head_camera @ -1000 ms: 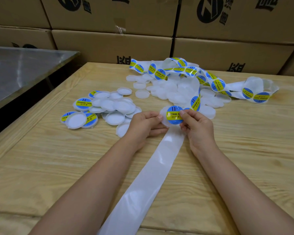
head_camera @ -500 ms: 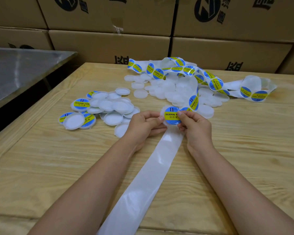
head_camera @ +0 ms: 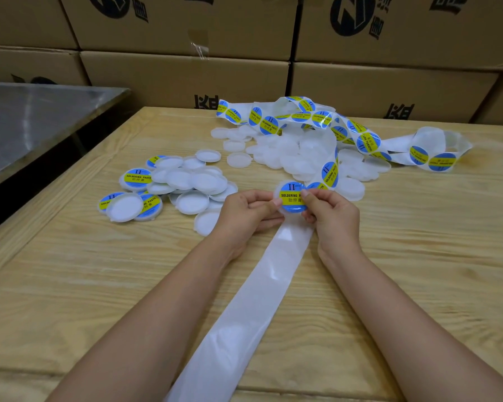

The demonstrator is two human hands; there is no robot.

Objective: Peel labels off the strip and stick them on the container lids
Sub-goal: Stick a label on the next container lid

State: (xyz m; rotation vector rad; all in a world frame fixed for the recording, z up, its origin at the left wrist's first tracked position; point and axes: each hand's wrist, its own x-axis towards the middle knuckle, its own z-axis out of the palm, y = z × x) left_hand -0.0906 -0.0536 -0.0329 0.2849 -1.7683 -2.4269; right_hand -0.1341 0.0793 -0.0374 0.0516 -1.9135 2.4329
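**Asker:** What are you holding there?

**Me:** I am holding one lid [head_camera: 278, 188] just above the worktop [head_camera: 99, 285], near its middle and in front of the heap of bare lids [head_camera: 288, 155]. My left hand [head_camera: 244, 211] is pinching its left edge, thumb on top and fingers [head_camera: 269, 224] curled beneath. My right hand [head_camera: 330, 211] is pinching the right side, with the thumb pressing on the label [head_camera: 291, 195].

**Asker:** How are you getting it on well?

**Me:** I am judging that the label is down and now wanting a good smoothing. I am planning to rub from the centre outward so that no air is getting trapped. I am also checking that the round is sitting centred inside the rim before pressing hard. The left hand is only steadying, since squeezing would be bending the thin plastic.

**Asker:** How is it looking?

**Me:** The lid is showing as a pale, translucent disc with a low rim. The label is a glossy blue circle with a yellow band reading "SOLDERING PASTE", and it is covering nearly the whole face. My right thumb is hiding its right edge, so I cannot tell whether that side is lying flat.

**Asker:** And the strip?

**Me:** The strip [head_camera: 323, 118] is lying looped at the far side, carrying many labels. Its bare backing [head_camera: 244, 309] is running from under my hands toward me. The done lids [head_camera: 138, 178] are lying to the left.
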